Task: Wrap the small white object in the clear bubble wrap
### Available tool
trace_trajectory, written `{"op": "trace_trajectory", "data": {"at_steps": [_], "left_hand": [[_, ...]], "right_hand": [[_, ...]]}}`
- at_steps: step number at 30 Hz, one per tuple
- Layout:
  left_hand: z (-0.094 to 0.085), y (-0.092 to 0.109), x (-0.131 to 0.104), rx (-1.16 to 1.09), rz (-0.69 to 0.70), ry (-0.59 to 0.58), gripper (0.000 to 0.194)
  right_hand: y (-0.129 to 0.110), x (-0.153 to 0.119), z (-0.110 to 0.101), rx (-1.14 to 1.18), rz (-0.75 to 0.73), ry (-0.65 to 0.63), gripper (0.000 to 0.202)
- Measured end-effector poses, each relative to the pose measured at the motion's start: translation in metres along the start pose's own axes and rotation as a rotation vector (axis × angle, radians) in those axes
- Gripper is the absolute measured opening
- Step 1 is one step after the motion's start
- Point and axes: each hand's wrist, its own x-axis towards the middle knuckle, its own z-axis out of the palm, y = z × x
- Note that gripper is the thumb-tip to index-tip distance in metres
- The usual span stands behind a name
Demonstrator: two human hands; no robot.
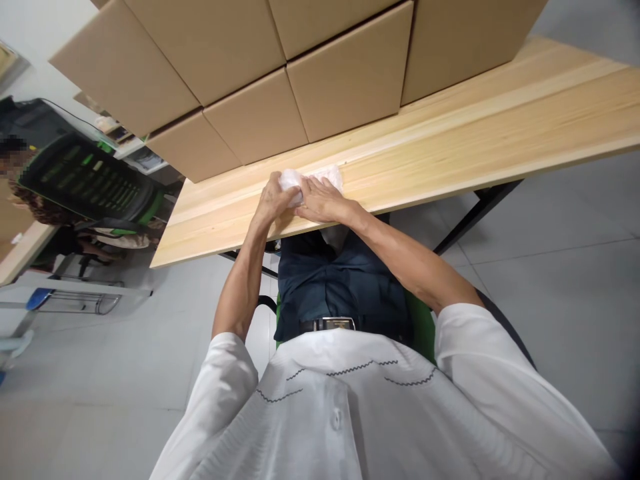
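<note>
A soft white bundle (334, 176), perhaps thin plastic or tissue, lies on the wooden table near its front edge. My left hand (273, 200) grips its left end, with the thumb reaching across toward the other hand. Flat on top of the bundle rests my right hand (320, 201), fingers stretched out and pressing down. The two hands nearly touch. Much of the bundle is covered by my fingers, and whether anything is wrapped inside cannot be seen.
Stacked brown cardboard boxes (350, 73) stand along the back of the wooden table (450, 147). Off to the left are a dark office chair (90, 177), part of another person, and a second table (25, 250). My legs are under the table's front edge.
</note>
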Motion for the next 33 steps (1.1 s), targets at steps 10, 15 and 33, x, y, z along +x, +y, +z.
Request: {"op": "trace_trajectory", "data": {"at_steps": [10, 15, 33], "left_hand": [[0.013, -0.001, 0.012, 0.07, 0.19, 0.013, 0.074], [0.015, 0.023, -0.001, 0.039, 0.189, 0.068, 0.073], [0.039, 0.021, -0.008, 0.151, 0.275, 0.039, 0.073]], "right_hand": [[0.003, 0.002, -0.004, -0.009, -0.02, -0.007, 0.099], [0.007, -0.001, -0.007, -0.036, -0.022, -0.006, 0.098], [0.033, -0.024, -0.012, -0.097, -0.045, 0.009, 0.104]]}}
